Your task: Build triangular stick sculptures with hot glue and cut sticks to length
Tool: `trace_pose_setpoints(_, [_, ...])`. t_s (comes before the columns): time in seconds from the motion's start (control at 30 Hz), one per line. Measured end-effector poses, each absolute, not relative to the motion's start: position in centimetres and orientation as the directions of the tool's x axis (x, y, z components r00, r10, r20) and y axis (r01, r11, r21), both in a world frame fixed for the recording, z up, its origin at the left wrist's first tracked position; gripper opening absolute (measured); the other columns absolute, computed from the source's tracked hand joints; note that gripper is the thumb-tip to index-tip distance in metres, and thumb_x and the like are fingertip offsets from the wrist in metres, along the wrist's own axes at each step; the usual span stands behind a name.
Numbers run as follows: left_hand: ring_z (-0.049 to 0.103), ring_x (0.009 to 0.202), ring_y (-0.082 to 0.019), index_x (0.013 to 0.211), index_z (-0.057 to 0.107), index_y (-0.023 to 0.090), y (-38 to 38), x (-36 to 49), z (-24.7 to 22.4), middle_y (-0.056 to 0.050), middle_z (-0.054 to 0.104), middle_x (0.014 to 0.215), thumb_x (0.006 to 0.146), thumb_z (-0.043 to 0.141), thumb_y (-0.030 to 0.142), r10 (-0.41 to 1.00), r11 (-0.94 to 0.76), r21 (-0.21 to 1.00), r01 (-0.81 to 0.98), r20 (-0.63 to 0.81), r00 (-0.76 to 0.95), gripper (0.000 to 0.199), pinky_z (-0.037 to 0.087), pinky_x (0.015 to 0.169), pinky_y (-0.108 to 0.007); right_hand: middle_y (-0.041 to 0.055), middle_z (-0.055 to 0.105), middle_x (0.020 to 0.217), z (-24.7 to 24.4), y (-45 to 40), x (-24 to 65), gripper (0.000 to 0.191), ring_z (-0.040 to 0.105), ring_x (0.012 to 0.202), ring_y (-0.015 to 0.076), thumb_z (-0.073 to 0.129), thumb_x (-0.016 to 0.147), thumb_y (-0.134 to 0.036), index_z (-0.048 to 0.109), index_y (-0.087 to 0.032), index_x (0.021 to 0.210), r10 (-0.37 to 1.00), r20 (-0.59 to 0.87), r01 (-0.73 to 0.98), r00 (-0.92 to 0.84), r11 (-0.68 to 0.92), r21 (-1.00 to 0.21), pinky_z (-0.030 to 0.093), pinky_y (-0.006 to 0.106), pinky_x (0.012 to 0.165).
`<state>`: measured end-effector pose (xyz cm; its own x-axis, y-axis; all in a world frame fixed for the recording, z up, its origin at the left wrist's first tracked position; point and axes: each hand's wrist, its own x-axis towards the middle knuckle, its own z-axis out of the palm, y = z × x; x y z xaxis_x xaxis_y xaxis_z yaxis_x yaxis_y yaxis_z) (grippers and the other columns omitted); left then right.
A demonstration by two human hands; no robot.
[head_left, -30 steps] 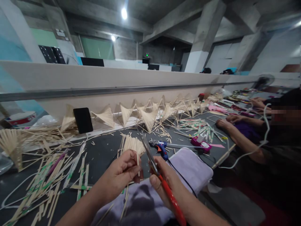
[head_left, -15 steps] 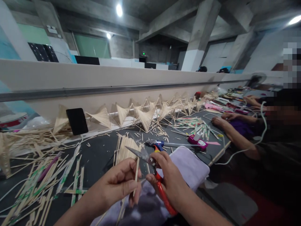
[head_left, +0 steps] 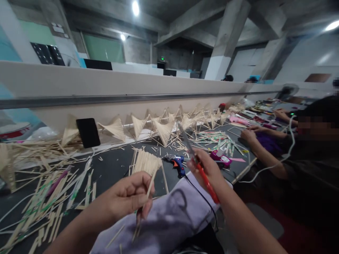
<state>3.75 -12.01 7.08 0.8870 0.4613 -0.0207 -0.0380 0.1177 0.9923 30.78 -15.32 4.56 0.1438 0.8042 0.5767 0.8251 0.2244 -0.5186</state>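
Left of my two hands (head_left: 137,195), lower centre, has a thin stick (head_left: 150,186) pinched between thumb and fingers. Right hand (head_left: 208,171), right of centre, is closed round the red-handled scissors (head_left: 202,173), blades aimed up-left, well apart from the stick; blades look about together. Stick fan (head_left: 145,162) sits just beyond my left fingers on the dark worktop (head_left: 113,162) (can't tell if my stick is joined to it).

Step in hand, my read: fitting or trimming a stick at the fan, scissors clear of it for now. Next move, I'd judge, calls for a steady left pinch and the stick end lined up; any cut needs the blades brought back left. Blue glue gun (head_left: 179,164) lies near the fan, within easy reach.

Writing: none I can read. Red-and-white tub (head_left: 16,129), far left, blurred; green sign (head_left: 162,58), upper centre, too small. Phone (head_left: 88,132) screen dark.
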Motion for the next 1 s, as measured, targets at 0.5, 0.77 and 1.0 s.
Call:
trace_pose_setpoints(0.5, [0.048,0.058,-0.009,0.096,0.047,0.018,-8.9,-2.8,11.1,0.0,0.055,0.067,0.082,0.045,0.027,0.68,-0.249,0.923,0.292,-0.048,0.732,0.017,0.039,0.054,-0.021,0.007,0.053,0.096,0.8,-16.9,16.2,0.045,0.055,0.078,0.0189,0.057,0.066,-0.039,0.053,-0.022,0.108,0.868,-0.044,0.768,-0.494,0.412,-0.489,0.04,0.025,0.06])
trace_pose_setpoints(0.77, [0.048,0.061,-0.01,0.093,0.051,0.018,-9.4,-1.6,11.6,0.001,0.055,0.067,0.081,0.044,0.026,0.625,-0.328,0.816,0.476,-0.19,0.757,0.016,0.038,0.055,-0.02,0.002,0.057,0.08,3.5,-14.0,17.4,0.025,0.053,0.068,0.0104,0.048,0.081,-0.033,0.053,-0.017,0.099,0.929,0.223,0.211,-0.294,0.291,-0.933,0.042,0.021,0.06])
trace_pose_setpoints(1.0, [0.047,0.061,-0.011,0.092,0.056,0.02,-8.7,-0.4,10.3,0.001,0.053,0.069,0.082,0.045,0.033,0.536,-0.393,0.799,0.454,-0.202,0.819,0.02,0.036,0.053,-0.018,-0.0019,0.052,0.063,4.5,-12.5,19.9,0.018,0.05,0.052,0.0072,0.052,0.08,-0.032,0.056,-0.016,0.081,0.932,0.348,0.046,-0.098,0.353,-0.934,0.041,0.019,0.05])
